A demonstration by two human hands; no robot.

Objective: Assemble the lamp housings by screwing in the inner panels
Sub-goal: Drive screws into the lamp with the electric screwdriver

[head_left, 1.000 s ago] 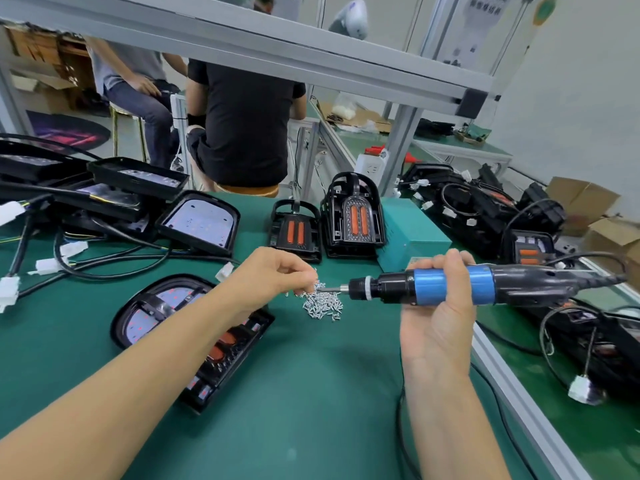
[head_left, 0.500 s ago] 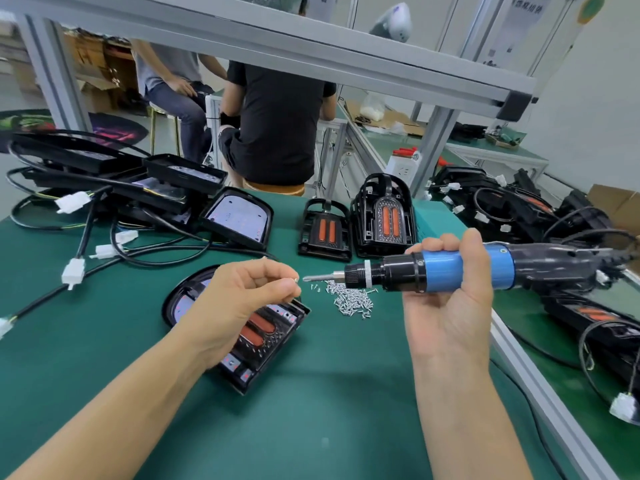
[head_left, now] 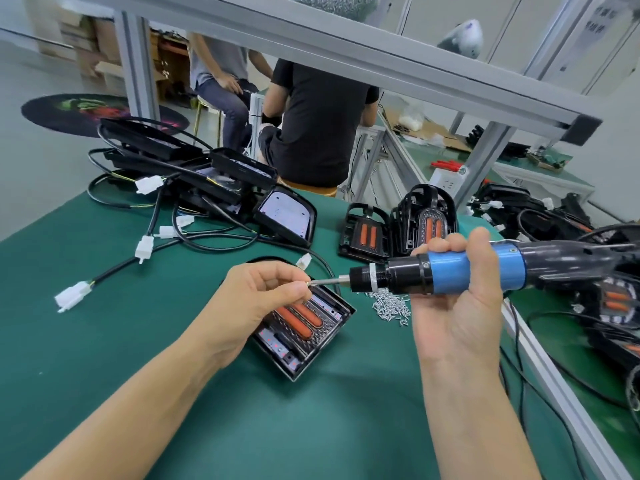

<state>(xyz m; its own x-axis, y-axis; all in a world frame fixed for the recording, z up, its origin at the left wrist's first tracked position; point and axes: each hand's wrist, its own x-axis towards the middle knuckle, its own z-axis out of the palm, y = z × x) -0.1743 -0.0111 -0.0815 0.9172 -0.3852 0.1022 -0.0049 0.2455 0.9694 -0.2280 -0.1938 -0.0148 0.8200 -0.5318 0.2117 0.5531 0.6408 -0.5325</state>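
The right hand grips a blue-and-black electric screwdriver held level above the green worktop. The left hand pinches a small screw at the bit tip, above an open lamp housing. A pile of loose screws lies just beside the housing.

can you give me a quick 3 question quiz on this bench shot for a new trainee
1. True or false: the electric screwdriver lies flat on the green mat.
2. What does the left hand pinch at the bit tip? A) a white connector B) a screw C) a cable
3. Fill in: the loose screw pile lies to the ___ of the open lamp housing.

Key: 1 false, the right hand holds it; 2 B; 3 right
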